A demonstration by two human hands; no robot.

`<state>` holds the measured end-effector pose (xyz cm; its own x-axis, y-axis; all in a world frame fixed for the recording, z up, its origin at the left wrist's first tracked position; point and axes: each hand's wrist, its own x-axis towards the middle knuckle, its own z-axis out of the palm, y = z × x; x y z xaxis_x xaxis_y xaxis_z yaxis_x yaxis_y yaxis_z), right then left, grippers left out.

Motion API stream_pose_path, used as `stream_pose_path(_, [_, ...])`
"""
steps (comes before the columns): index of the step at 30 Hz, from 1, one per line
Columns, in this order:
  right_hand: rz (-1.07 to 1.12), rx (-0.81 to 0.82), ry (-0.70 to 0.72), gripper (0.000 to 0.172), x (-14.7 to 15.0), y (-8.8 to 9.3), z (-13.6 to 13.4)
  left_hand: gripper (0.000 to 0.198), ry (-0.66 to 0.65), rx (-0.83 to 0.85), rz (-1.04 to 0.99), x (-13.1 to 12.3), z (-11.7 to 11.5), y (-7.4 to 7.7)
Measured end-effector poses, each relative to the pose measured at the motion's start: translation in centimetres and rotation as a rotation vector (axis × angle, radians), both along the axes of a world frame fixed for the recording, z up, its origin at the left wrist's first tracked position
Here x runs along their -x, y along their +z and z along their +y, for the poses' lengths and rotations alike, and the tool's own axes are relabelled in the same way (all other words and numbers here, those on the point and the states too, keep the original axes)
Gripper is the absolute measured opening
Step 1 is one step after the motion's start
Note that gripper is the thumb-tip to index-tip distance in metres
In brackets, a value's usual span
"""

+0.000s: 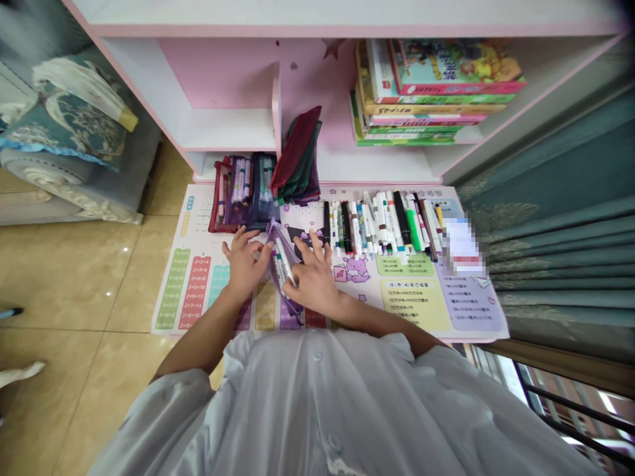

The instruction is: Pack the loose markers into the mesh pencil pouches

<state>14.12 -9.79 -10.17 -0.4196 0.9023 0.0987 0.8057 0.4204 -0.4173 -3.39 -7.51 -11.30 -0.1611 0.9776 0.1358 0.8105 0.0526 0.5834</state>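
A purple mesh pouch lies open on the printed desk mat, with white markers standing out of its mouth. My left hand grips the pouch's left rim. My right hand rests over the right rim, its fingers spread and its thumb side against the markers. Parts of the pouch are hidden under both hands. To the right of my right hand, a long row of several loose markers lies side by side on the mat.
Behind the hands stand mesh pencil cases holding markers and folded dark red and green pouches. Stacked books sit on the pink-and-white shelf. A blurred white card lies on the mat, with a teal curtain at right.
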Motion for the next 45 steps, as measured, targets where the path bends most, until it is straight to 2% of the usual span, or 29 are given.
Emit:
stream_pose_path(8, [-0.076, 0.053, 0.009, 0.019, 0.2, -1.1, 0.4, 0.031, 0.007, 0.005, -0.010, 0.0, 0.0, -0.1])
stream_pose_path(16, [-0.080, 0.078, 0.035, 0.022, 0.1, -0.6, 0.3, 0.029, 0.010, -0.013, -0.019, -0.2, 0.0, 0.1])
stream_pose_path(19, [-0.031, -0.007, -0.044, 0.025, -0.6, -0.3, 1.1, 0.029, 0.014, -0.007, -0.019, -0.2, 0.0, 0.1])
stream_pose_path(23, [-0.035, -0.158, -0.307, 0.027, -2.2, -0.3, 3.9, 0.030, 0.010, 0.007, -0.021, -0.1, 0.0, 0.1])
stream_pose_path(26, [-0.110, -0.175, -0.414, 0.026, -3.6, -1.1, 6.2, 0.031, 0.010, 0.006, -0.023, 0.0, 0.1, -0.1])
stream_pose_path(29, [-0.197, -0.124, -0.436, 0.026, -4.4, -2.0, 7.6, 0.030, 0.013, -0.005, -0.031, 0.0, 0.1, -0.3])
stream_pose_path(33, [-0.256, -0.096, -0.439, 0.031, -4.6, -2.8, 8.2, 0.030, 0.018, -0.002, -0.034, 0.0, 0.1, -0.3])
stream_pose_path(45, [-0.283, -0.053, -0.427, 0.031, -4.6, -2.8, 9.5, 0.030, 0.010, 0.008, -0.021, 0.0, 0.1, -0.2])
